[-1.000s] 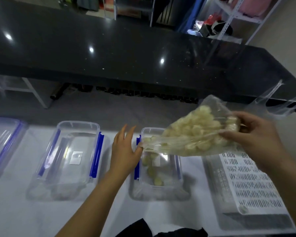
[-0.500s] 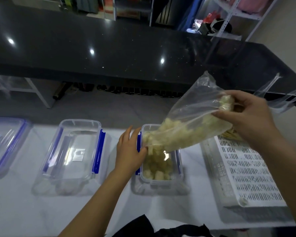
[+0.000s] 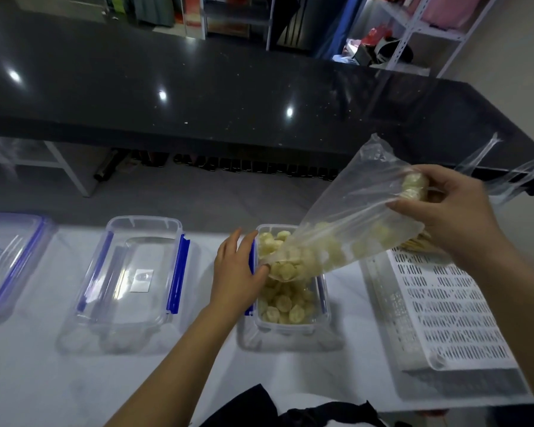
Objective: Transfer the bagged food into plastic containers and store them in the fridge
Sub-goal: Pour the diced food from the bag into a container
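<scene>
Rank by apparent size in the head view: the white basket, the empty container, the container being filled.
1. White basket, largest, though it lies nearest the camera.
2. Empty container.
3. Container being filled, smallest; the bag and left hand partly cover it.

Bare forearms, black garment (image 3: pixel 290 409) below.

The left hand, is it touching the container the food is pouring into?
Touching. The head view shows the left hand laid flat against the left rim of the container, with its thumb at the mouth of the bag.
</scene>
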